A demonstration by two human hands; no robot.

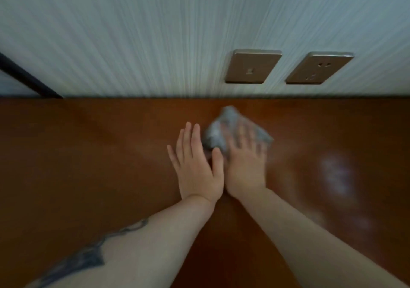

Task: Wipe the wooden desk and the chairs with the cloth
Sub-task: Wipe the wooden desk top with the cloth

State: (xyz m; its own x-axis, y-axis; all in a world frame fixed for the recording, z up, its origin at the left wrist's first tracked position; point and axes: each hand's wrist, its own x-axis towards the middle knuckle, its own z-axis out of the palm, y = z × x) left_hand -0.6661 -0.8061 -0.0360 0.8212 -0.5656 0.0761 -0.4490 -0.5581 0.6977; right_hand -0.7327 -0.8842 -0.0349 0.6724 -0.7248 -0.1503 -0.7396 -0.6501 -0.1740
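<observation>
Wiping step: pressing the cloth point(224, 132) flat on the wooden desk point(88, 165) looked like the step in hand; the desk wipe seemed under way, and no chairs showed in the view, so that part of the task was judged not yet done.
Right hand: the right hand point(245, 165) lay on top of the cloth with fingers spread and fairly straight, pressing down, not curled round it; its outline was smeared by motion blur.
Left hand: the left hand point(197, 165) rested palm down on the bare wood, fingers straight and close together, gripping nothing, its thumb just beside the right hand and the cloth's edge.
Cloth place: the cloth sat near the middle of the view, at about 12 o'clock from the right hand, close to the desk's far edge.
Doing it well: my judgement was that even palm pressure and overlapping strokes out toward 3 o'clock and 9 o'clock would cover the top best, with the left hand kept as a steadying brace clear of the stroke.
Risk: a bunched cloth could skip patches; spreading it flatter would likely help.
Cloth material: grey, soft, crumpled into an uneven lump.
Desk surface: reddish-brown, smooth and glossy, with a pale sheen at 3 o'clock.
Wall: the wall point(133, 32) was pale with fine vertical ribbing, meeting the desk at 12 o'clock.
Sockets: 2 flat rectangular socket plates point(253, 66), metallic beige, sat at about 1 o'clock.
</observation>
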